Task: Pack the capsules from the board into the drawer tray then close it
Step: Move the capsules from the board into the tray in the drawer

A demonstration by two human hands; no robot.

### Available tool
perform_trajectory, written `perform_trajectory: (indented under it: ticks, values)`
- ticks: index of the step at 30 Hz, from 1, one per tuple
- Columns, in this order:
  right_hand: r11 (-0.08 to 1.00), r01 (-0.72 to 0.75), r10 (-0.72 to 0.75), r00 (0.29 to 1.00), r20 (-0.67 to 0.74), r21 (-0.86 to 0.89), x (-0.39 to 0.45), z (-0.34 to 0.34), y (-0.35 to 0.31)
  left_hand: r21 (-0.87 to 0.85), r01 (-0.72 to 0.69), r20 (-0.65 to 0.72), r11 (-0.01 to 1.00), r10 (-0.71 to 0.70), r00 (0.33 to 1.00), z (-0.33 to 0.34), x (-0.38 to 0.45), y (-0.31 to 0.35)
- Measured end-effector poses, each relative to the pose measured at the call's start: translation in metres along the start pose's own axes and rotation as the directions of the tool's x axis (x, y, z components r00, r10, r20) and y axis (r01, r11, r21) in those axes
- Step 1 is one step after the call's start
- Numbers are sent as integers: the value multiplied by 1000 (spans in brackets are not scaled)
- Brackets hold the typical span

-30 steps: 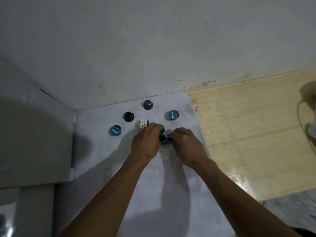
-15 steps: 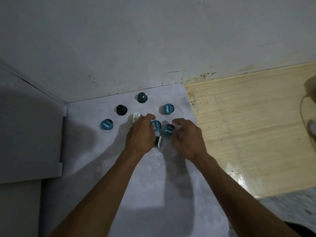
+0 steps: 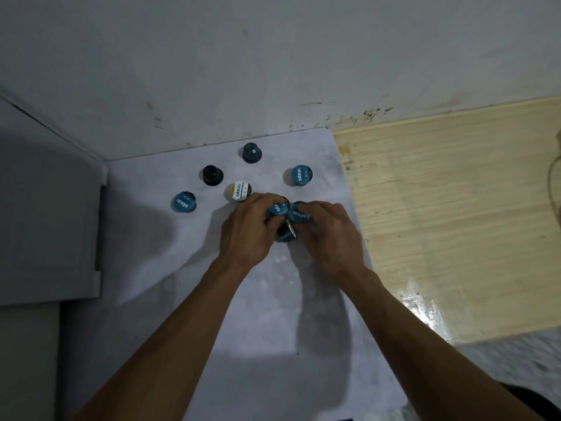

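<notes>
Several coffee capsules lie on a pale grey board [image 3: 151,268]. My left hand [image 3: 247,229] is closed around a blue-lidded capsule [image 3: 277,209]. My right hand [image 3: 329,235] grips another blue-lidded capsule [image 3: 299,214]. Between the two hands a third capsule [image 3: 287,233] lies on its side, touching the fingers. Loose on the board farther off are a white-lidded capsule [image 3: 239,191], a black capsule [image 3: 212,175], a dark teal capsule [image 3: 252,152], and blue-lidded capsules at the left [image 3: 183,202] and right [image 3: 300,175]. No drawer tray is in view.
A stained white wall [image 3: 273,71] rises behind the board. A grey cabinet panel [image 3: 45,214] borders the board on the left. Light wood flooring [image 3: 455,208] lies to the right, with a cord [image 3: 554,177] at the far right edge.
The view has shifted slightly. Both hands have drawn together around the three middle capsules; each now holds one blue-lidded capsule. The outer capsules have not moved.
</notes>
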State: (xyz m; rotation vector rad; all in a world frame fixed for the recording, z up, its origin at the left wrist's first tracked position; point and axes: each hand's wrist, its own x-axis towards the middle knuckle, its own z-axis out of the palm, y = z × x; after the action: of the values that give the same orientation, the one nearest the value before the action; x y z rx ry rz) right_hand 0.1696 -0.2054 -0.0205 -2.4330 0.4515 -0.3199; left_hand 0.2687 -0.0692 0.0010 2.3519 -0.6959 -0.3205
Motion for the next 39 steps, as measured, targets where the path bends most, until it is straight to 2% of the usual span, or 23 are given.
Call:
perform_trajectory:
  ticks: [4,11,18,25,33,36,39]
  values:
    - [1000,-16,17,1000,-25,20,3,2,0,-52,-27,-98,998,22,995,2,-6,-6]
    - [999,38,-38,998,-55,4,4,10,6,-87,19,-127,996,-30,991,6,-8,-12]
    - [996,84,-82,990,-118,11,1,15,9,-160,-11,-216,987,-24,976,12,-15,-17]
    - [996,54,-42,987,-152,76,1,-11,-4,-185,56,-321,981,-114,940,-25,-50,-6]
    - [959,193,-144,962,-232,206,-24,-52,-97,-265,86,-429,960,-197,882,-109,-148,15]
    - [935,239,-189,960,-205,260,-48,-52,-150,-265,97,-453,959,-213,866,-142,-193,14]
    - [915,280,-254,959,-122,292,-77,-42,-200,-223,142,-476,965,-234,848,-172,-237,2]
